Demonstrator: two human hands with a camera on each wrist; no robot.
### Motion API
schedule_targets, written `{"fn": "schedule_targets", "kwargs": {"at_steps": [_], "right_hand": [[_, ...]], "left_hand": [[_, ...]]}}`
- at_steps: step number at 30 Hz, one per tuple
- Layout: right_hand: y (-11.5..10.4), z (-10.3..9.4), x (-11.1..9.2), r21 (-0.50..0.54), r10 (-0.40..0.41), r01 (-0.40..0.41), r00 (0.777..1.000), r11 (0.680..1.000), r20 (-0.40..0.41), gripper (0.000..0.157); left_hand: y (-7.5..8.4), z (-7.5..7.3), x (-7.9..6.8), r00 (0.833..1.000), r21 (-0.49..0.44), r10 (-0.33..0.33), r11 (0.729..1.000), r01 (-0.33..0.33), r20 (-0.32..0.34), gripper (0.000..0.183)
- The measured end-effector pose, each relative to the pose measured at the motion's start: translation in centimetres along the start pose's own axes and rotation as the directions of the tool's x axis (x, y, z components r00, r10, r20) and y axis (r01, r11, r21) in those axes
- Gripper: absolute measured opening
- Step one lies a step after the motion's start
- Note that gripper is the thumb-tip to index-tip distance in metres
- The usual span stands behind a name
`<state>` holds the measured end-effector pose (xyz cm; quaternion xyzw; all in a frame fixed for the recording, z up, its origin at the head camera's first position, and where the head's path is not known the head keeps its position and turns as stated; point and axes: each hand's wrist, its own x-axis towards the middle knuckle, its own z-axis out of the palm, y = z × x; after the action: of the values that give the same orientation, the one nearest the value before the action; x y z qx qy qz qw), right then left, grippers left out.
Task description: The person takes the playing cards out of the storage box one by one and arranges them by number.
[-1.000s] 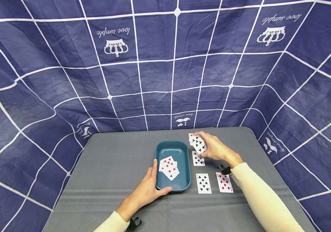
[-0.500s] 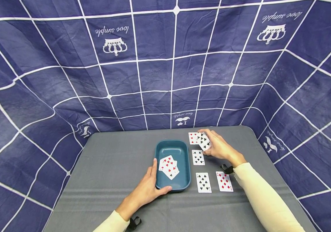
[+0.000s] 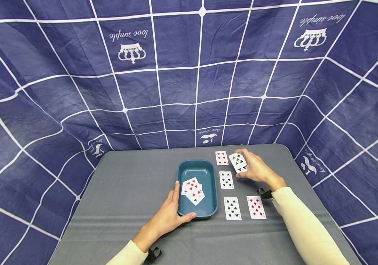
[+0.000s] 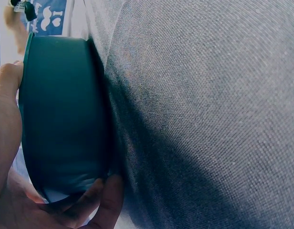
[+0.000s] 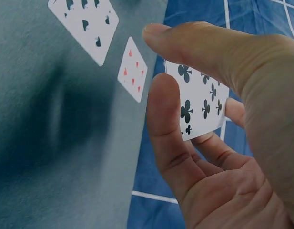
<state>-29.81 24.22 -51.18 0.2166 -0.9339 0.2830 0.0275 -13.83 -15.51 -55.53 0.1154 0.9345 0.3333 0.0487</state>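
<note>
In the head view, a blue-green tray (image 3: 205, 208) lies on the grey table with a few overlapping playing cards (image 3: 193, 189) inside. My left hand (image 3: 166, 218) holds its near left corner, the thumb by the near rim and the fingers along the left side; the left wrist view shows the fingers against the tray wall (image 4: 65, 105). My right hand (image 3: 256, 168) grips a club card (image 3: 238, 162) by its edges, face up and tilted, right of a heart card (image 3: 221, 158). Up close in the right wrist view, thumb and fingers surround the club card (image 5: 204, 98).
Right of the tray lie a spade card (image 3: 226, 180), a second spade card (image 3: 232, 209) nearer me, and a diamond card (image 3: 256, 207) beside that one. A blue curtain with white lines (image 3: 179, 88) rises behind the table (image 3: 132, 184) and along both sides.
My right hand has moved right with the club card, from over the heart card to beside it, uncovering the heart card and the upper spade card. The left hand and tray stay put.
</note>
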Motion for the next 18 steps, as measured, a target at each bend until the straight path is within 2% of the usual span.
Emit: {"fn": "schedule_targets", "kwargs": {"at_steps": [7, 11, 18], "right_hand": [[1.5, 0.2, -0.8, 0.011, 0.017, -0.017, 0.999, 1.000, 0.039, 0.100], [2.0, 0.2, -1.6, 0.010, 0.055, -0.056, 0.995, 0.998, 0.085, 0.099], [2.9, 1.0, -2.4, 0.093, 0.109, -0.124, 0.983, 0.988, 0.147, 0.087]], "left_hand": [[0.2, -0.1, 0.0, 1.000, 0.000, -0.006, 1.000, 0.006, 0.004, 0.143], [0.2, -0.1, 0.0, 1.000, 0.001, -0.007, 1.000, 0.007, 0.003, 0.143], [0.2, 0.0, 0.0, 1.000, 0.005, -0.001, 1.000, 0.001, -0.002, 0.143]]}}
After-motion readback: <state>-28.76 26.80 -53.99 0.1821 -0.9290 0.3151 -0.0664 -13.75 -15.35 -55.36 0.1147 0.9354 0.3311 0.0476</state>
